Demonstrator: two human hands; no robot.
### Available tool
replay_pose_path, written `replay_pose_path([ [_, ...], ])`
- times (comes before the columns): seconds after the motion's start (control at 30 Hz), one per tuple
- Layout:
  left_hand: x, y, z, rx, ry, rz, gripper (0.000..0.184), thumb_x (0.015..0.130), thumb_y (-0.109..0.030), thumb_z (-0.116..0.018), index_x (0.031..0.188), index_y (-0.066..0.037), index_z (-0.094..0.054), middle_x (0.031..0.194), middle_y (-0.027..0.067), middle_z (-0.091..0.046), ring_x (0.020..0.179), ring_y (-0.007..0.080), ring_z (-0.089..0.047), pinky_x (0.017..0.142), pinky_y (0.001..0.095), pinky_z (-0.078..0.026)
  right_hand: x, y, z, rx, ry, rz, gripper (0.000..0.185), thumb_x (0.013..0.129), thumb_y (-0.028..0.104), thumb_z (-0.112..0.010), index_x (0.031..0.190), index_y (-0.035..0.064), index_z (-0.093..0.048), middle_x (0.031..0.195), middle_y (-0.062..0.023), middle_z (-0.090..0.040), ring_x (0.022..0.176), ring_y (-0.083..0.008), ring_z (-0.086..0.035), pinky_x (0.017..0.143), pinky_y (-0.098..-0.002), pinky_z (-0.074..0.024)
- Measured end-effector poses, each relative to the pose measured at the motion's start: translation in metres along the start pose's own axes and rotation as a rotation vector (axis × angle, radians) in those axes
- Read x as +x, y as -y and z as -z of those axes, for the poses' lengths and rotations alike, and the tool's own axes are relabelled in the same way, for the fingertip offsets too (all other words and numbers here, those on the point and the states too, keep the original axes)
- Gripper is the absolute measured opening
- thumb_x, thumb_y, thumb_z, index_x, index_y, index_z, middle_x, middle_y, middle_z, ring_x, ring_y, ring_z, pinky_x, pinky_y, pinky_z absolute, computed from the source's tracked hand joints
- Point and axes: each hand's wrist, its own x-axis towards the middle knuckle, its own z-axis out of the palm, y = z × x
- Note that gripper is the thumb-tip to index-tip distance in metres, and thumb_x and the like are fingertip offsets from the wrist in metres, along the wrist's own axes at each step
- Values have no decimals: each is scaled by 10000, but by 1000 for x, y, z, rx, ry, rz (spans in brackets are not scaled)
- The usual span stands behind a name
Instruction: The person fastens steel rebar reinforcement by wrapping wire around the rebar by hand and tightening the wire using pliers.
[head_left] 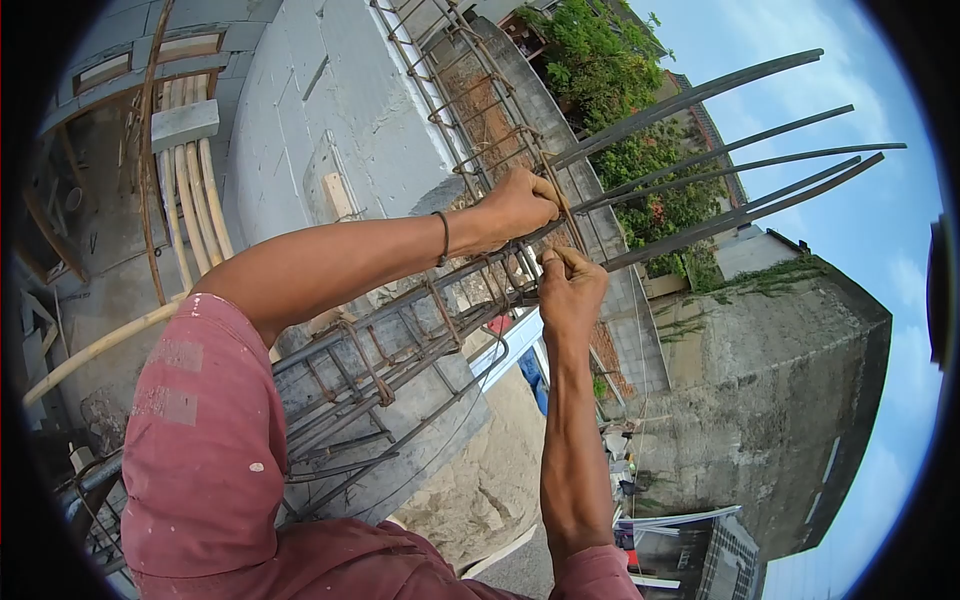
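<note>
My left hand (515, 208), with a dark band at the wrist, reaches in from the left. Its fingers are curled closed against a thin rusty stirrup (566, 212) that crosses the steel bars. Lower and to the right, my right hand (572, 290) is closed in a pinch beside the same rebar cage (440, 305). Whatever sits between its fingertips is too small to make out. Several long dark rebars (720, 160) stick out past my hands toward the sky. Rusty stirrups ring the cage at intervals.
A grey block wall (310, 110) rises beside the cage. Bamboo poles (195, 190) stand at the left, near a concrete block (185, 125). Below lies a sand heap (480, 470). Beyond are a weathered concrete building (760, 390) and green bushes (600, 70).
</note>
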Motion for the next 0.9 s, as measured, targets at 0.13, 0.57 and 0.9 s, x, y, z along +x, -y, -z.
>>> replay_pose_path([
  [0.13, 6, 5, 1, 4, 18, -14, 208, 947, -187, -735, 921, 20, -740, 722, 10, -653, 653, 75, -545, 605, 268, -432, 18, 33, 7, -318, 35, 222, 149, 840, 69, -626, 781, -59, -675, 728, -267, -637, 657, -449, -627, 653, -500, -497],
  [0.57, 14, 14, 2, -270, 208, 121, 194, 968, -154, -716, 1139, -63, -704, 913, -12, -676, 715, 42, -535, 605, 201, -406, 142, 102, 26, -1279, 531, 670, 146, 805, 100, -632, 894, 52, -737, 876, -176, -732, 863, -356, -732, 761, -491, -557],
  [0.9, 15, 4, -3, -406, 131, 299, 143, 927, -207, -761, 854, -105, -693, 681, -38, -589, 482, 40, -370, 446, 230, -234, 159, 105, 11, -1400, 613, 383, 349, 887, 175, -682, 1231, 171, -742, 1286, -82, -712, 1125, -263, -697, 869, -523, -443],
])
